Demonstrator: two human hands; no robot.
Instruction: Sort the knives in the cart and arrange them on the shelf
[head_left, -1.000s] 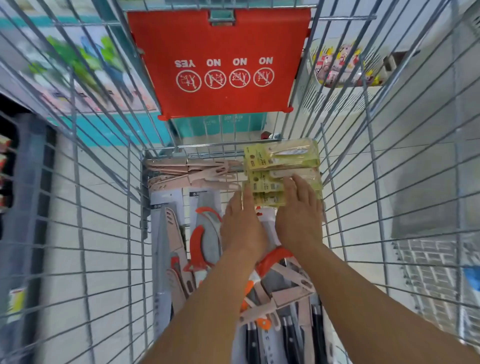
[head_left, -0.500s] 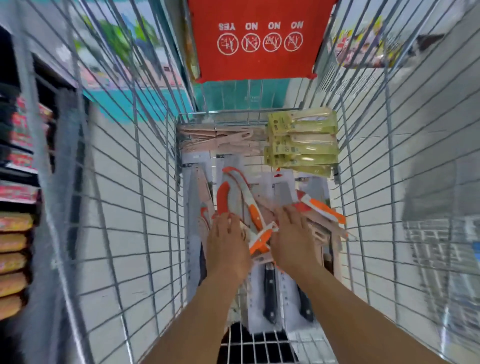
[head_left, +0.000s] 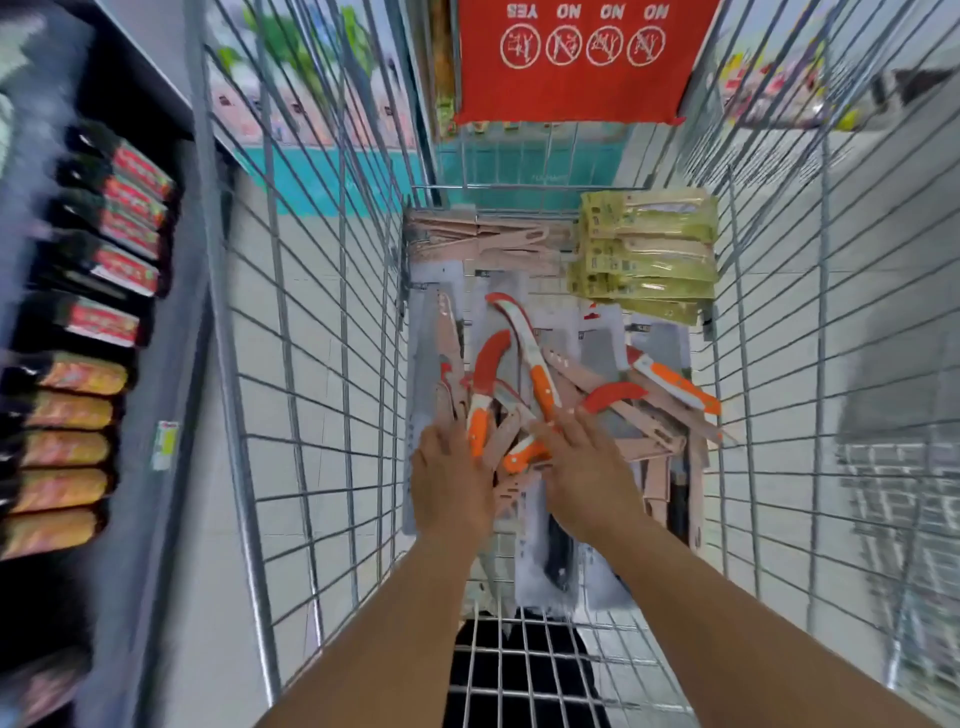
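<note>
**Two hands reach into a wire cart full of knives**

Two bare forearms stretch down from the near edge into a wire shopping cart (head_left: 322, 415), seen from above. The left hand (head_left: 451, 488) lies palm down on the near left of a loose heap of knives, fingers straight and close together, the tips touching the orange handle of an orange-handled knife (head_left: 483, 395) with a red blade cover. The right hand (head_left: 589, 480) lies just beside it, fingers relaxed and slightly spread, resting on the heap by a second orange handle (head_left: 524, 453). Neither hand is seen to grasp anything (the frame is blurred, so the undersides of the fingers cannot be judged).

The heap fills the middle of the cart floor: several orange and red knives crossed over pale pink knives (head_left: 644, 415), all lying on flat grey packaged knives (head_left: 545, 561). At the far left of the floor sits a stack of pink knives (head_left: 478, 241) laid sideways. At the far right, a tidy stack of yellow-green packs (head_left: 647, 254).

A red flap (head_left: 571, 88) with printed warning symbols hangs at the far end of the cart. On the left, outside the wire, a dark shelf (head_left: 156, 78) carries rows of dark packages (head_left: 104, 270).
</note>
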